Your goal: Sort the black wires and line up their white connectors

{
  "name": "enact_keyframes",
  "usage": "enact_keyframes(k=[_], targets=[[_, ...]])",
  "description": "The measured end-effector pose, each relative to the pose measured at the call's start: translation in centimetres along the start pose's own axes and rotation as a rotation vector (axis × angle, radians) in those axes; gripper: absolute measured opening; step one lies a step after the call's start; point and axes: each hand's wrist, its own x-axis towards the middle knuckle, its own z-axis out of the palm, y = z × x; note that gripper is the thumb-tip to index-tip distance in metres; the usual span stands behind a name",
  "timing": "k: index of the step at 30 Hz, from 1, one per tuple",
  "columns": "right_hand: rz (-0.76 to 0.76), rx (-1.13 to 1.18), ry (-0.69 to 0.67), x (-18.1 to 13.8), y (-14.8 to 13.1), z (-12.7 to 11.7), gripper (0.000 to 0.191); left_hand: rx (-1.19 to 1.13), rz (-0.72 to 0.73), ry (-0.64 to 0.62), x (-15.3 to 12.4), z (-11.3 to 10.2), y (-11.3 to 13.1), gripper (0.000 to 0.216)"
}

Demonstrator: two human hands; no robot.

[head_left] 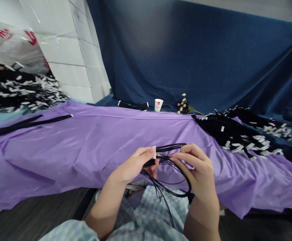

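My left hand (135, 164) pinches a bundle of thin black cords (169, 167) at a small white tag (154, 152). My right hand (196, 167) grips the same bundle just to the right, with the cords looping under its fingers and hanging down over my lap. Both hands are held at the near edge of the purple cloth (90, 147) that covers the table.
A heap of black cords with white tags (241, 135) lies at the right. Another heap (20, 92) sits at the far left by a white plastic bag (12, 45). Long black strips (27, 123) lie at the left. A paper cup (158, 104) and small flowers (184, 105) stand at the back.
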Motion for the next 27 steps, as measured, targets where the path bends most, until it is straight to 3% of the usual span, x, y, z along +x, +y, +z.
enact_keyframes(k=[14, 27], targets=[[-0.022, -0.012, 0.110, 0.1, 0.0, 1.3, 0.012, 0.115, 0.013, -0.025, -0.1, -0.3, -0.2, 0.049], [-0.019, -0.064, 0.083, 0.2, -0.3, 1.3, 0.013, 0.115, -0.002, -0.024, 0.0, -0.3, -0.2, 0.050]])
